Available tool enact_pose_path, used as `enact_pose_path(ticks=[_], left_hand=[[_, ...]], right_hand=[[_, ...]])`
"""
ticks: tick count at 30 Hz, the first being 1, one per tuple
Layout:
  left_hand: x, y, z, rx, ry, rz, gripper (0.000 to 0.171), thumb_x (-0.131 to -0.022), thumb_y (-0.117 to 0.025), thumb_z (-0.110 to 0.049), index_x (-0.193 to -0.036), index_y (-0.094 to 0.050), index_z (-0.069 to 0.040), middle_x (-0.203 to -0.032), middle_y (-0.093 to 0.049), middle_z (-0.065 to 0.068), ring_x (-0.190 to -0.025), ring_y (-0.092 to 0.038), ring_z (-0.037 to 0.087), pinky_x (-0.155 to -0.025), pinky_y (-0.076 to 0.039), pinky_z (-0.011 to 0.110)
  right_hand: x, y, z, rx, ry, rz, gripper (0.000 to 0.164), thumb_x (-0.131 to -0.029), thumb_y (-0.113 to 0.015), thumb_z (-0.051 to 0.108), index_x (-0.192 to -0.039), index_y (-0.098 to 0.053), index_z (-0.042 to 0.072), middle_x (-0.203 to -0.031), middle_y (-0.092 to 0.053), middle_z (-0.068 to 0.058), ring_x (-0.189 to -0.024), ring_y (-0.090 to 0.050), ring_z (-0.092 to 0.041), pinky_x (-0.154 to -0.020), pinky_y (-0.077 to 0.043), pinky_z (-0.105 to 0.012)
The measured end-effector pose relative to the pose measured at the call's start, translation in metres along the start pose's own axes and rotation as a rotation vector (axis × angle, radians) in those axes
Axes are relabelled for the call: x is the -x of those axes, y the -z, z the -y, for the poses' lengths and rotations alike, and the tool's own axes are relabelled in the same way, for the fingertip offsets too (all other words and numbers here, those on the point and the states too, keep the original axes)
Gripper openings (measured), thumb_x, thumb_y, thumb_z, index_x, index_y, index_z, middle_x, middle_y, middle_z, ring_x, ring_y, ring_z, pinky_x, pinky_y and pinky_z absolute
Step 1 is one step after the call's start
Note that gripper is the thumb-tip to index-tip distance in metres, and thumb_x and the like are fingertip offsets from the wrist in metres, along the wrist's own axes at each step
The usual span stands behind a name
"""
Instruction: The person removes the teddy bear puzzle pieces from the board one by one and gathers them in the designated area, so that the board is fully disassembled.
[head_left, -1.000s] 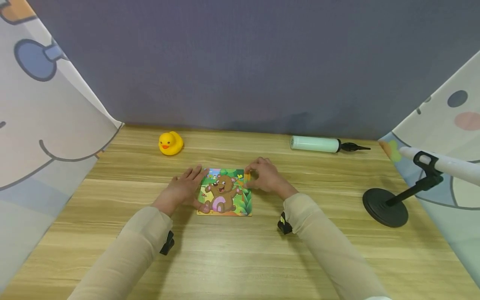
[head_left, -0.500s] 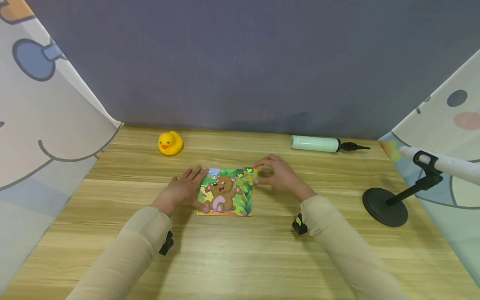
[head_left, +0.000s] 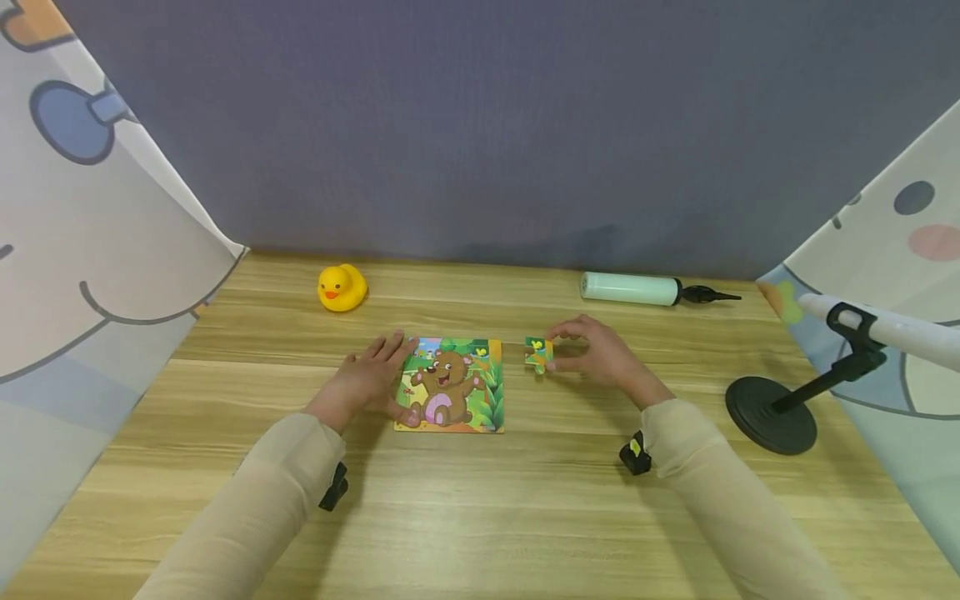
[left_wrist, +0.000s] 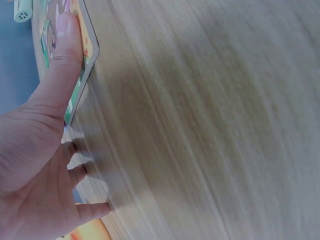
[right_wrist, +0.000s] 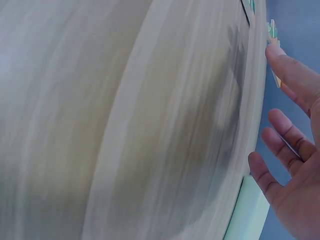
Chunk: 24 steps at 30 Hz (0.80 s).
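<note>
A square jigsaw puzzle [head_left: 447, 383] with a brown bear picture lies flat on the wooden table. My left hand [head_left: 362, 382] rests on its left side with fingers spread, the thumb [left_wrist: 70, 42] lying over the near corner in the left wrist view. Right of the puzzle, my right hand [head_left: 596, 354] pinches a small puzzle piece [head_left: 537, 353] by its right edge between thumb and index finger. The piece has a yellow bird on green. Seen edge-on in the right wrist view, the piece [right_wrist: 273, 37] is raised off the table, the other fingers spread loosely.
Behind the left hand sits a yellow rubber duck [head_left: 342, 287]. A pale green hand pump [head_left: 630, 288] with a black nozzle lies at the back right. On the right, a black round stand [head_left: 770, 414] carries a white tube [head_left: 892, 329]. A grey wall rises behind the table.
My right hand has drawn the puzzle piece off the puzzle's upper right corner and moved right with it, uncovering that corner. The left hand has kept its place.
</note>
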<state>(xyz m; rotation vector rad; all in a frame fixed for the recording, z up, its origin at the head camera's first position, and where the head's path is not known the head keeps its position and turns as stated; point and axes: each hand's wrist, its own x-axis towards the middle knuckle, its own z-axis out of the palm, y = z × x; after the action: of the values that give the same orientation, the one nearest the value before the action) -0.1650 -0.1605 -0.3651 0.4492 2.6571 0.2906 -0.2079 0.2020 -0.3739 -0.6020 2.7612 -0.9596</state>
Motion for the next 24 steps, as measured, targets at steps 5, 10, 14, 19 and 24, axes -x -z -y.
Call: enact_pose_path(ticks=[5,10,14,19,24], left_hand=[[0.001,0.001,-0.001,0.004,0.001,0.001,0.129,-0.070,-0.087,-0.055,-0.162,-0.013,-0.003,-0.167,-0.004,0.026,-0.151,-0.011,0.050,-0.112,-0.017,0.076],[0.000,0.000,0.000,0.008,-0.001,-0.002,0.129,-0.070,-0.087,-0.055,-0.162,-0.013,-0.003,-0.167,-0.005,0.026,-0.151,-0.011,0.050,-0.112,-0.017,0.076],[-0.001,-0.001,0.001,0.007,-0.001,-0.002,0.130,-0.070,-0.087,-0.056,-0.162,-0.012,-0.003,-0.167,-0.004,0.026,-0.151,-0.010,0.050,-0.112,-0.017,0.076],[-0.002,-0.002,0.001,0.000,-0.001,0.000,0.130,-0.070,-0.087,-0.056,-0.162,-0.012,-0.003,-0.167,-0.004,0.026,-0.151,-0.010,0.050,-0.112,-0.017,0.076],[-0.002,-0.001,0.001,-0.004,0.002,0.000,0.130,-0.070,-0.087,-0.055,-0.162,-0.013,-0.003,-0.167,-0.004,0.027,-0.151,-0.011,0.050,-0.111,-0.018,0.076]], right_hand=[[0.004,0.002,-0.010,0.003,-0.025,0.007,0.043,-0.088,-0.082,0.025,-0.126,-0.069,0.011,-0.129,-0.059,-0.016,-0.124,-0.055,-0.039,-0.105,-0.043,-0.060],[0.004,0.000,-0.016,-0.004,-0.029,0.009,0.043,-0.087,-0.083,0.023,-0.124,-0.070,0.009,-0.127,-0.060,-0.017,-0.123,-0.055,-0.041,-0.105,-0.043,-0.059],[0.003,-0.002,-0.020,0.003,-0.042,0.021,0.043,-0.088,-0.083,0.024,-0.125,-0.070,0.008,-0.128,-0.060,-0.017,-0.123,-0.055,-0.040,-0.106,-0.042,-0.059],[0.001,-0.002,-0.021,0.002,-0.073,0.050,0.044,-0.090,-0.080,0.025,-0.128,-0.068,0.008,-0.129,-0.058,-0.018,-0.125,-0.052,-0.041,-0.107,-0.041,-0.059],[-0.001,-0.004,-0.020,0.021,-0.056,0.045,0.044,-0.090,-0.080,0.023,-0.129,-0.068,0.006,-0.127,-0.057,-0.020,-0.122,-0.053,-0.042,-0.105,-0.042,-0.060]])
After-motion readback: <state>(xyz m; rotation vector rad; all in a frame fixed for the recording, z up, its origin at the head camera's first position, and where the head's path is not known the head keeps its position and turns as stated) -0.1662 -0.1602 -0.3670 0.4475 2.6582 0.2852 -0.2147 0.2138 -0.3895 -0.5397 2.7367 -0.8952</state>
